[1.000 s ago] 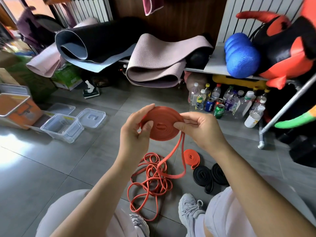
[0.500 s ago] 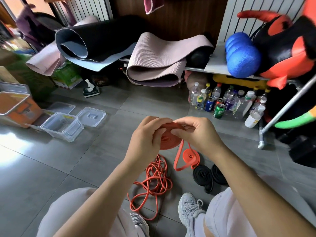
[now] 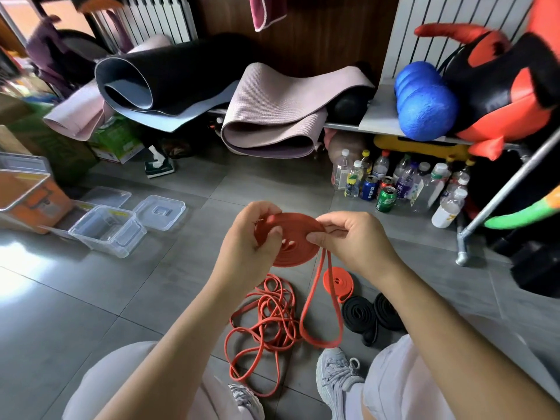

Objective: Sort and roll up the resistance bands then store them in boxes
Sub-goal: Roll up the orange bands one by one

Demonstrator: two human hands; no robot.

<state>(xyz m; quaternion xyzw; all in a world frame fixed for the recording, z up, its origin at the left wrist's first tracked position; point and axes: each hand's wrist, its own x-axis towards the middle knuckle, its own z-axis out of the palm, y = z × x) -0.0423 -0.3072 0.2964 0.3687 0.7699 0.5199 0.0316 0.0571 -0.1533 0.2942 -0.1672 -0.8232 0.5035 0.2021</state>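
Observation:
Both hands hold a flat coil of orange resistance band above the floor. My left hand grips its left side with curled fingers, and my right hand pinches its right edge. The band's unrolled tail hangs down as a loop toward my shoe. On the floor below lie a tangle of thin orange bands, a small rolled orange band and two rolled black bands. An open clear plastic box stands at the left, its lid beside it.
An orange-lined container sits at far left, with another clear lid nearby. Rolled yoga mats lie on a low rack behind. Bottles and cans crowd the floor at right, beside a metal pole. My shoes are below.
The coil was upright a second ago, dipped between my closed hands, and now lies flatter and larger. Less tail hangs loose; its loop has lifted off the tangle on the floor.

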